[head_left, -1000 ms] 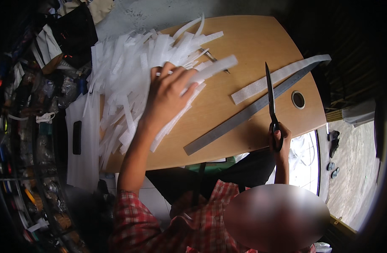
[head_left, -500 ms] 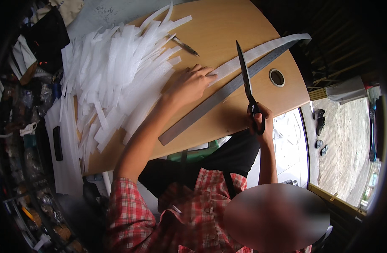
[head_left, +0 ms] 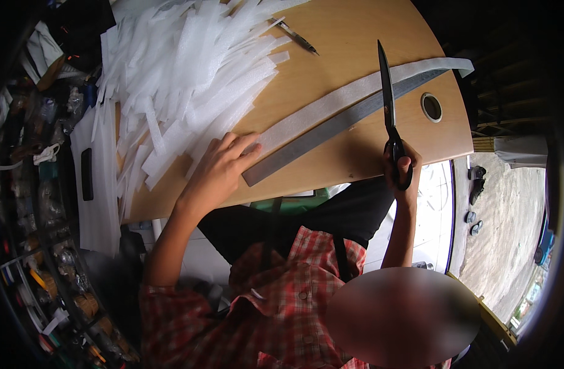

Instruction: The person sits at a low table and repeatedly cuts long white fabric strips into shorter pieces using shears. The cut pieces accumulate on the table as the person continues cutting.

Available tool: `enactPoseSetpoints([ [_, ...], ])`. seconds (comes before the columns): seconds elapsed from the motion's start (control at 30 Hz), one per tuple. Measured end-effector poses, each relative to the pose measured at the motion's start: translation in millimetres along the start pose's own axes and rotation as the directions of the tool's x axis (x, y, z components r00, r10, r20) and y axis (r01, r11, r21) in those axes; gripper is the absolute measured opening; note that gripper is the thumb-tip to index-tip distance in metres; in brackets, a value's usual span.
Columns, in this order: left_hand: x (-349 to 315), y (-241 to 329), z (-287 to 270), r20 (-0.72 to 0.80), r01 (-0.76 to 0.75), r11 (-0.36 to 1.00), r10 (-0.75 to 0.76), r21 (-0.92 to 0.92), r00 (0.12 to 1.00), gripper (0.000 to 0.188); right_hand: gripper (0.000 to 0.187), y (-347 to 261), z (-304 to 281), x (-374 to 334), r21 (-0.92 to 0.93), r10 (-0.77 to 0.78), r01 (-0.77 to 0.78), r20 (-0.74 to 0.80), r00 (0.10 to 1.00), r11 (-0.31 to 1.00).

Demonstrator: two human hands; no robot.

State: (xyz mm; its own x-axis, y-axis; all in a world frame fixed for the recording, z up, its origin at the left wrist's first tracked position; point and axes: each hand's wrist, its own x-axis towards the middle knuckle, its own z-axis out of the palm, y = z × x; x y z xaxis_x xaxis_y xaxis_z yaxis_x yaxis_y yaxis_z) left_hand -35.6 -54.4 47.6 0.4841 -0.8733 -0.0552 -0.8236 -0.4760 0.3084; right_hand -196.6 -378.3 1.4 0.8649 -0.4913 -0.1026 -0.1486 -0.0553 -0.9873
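My left hand (head_left: 223,165) is closed at the near end of a long white foam strip (head_left: 331,106), its fingertips meeting the strip; the grip is partly hidden. From there the strip runs along a grey metal ruler (head_left: 331,133), crosses over its far part and bends down past the table's far right edge. In my right hand (head_left: 408,166) are black-handled scissors (head_left: 389,111), blades together and pointing away from me, raised over the front of the table. A heap of cut white foam strips (head_left: 189,74) covers the table's left part.
Behind the heap's right side lies a cutter knife (head_left: 297,38) on the wooden table (head_left: 337,52). A rimmed round hole (head_left: 431,107) pierces the tabletop at right. Far left, a dark phone-like slab (head_left: 87,174) rests on white sheeting, beside a crowded rack (head_left: 60,277).
My left hand has moved toward me and left, down to the ruler's near end, and more of the foam strip shows beside the ruler. The scissors remain in my right hand. The view has shifted.
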Motion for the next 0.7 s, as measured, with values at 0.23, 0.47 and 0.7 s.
enactPoseSetpoints([
  [0.23,-11.8,6.4,-7.8,-0.019,-0.022,1.000,0.022,0.008,1.000,0.042,0.084,0.9,-5.7,-0.3,0.046,0.004,-0.005,0.029,1.000,0.999],
  [0.47,37.4,22.0,0.4,-0.219,-0.103,0.988,0.077,-0.111,0.973,0.024,0.088,-3.2,-1.0,-1.2,0.000,0.050,-0.050,0.047,0.998,0.999],
  [0.7,131.8,23.9,32.4,-0.392,-0.058,0.990,0.002,-0.131,0.920,0.029,0.094,-8.3,-14.5,-25.5,-0.067,0.068,-0.053,0.243,0.968,0.996],
])
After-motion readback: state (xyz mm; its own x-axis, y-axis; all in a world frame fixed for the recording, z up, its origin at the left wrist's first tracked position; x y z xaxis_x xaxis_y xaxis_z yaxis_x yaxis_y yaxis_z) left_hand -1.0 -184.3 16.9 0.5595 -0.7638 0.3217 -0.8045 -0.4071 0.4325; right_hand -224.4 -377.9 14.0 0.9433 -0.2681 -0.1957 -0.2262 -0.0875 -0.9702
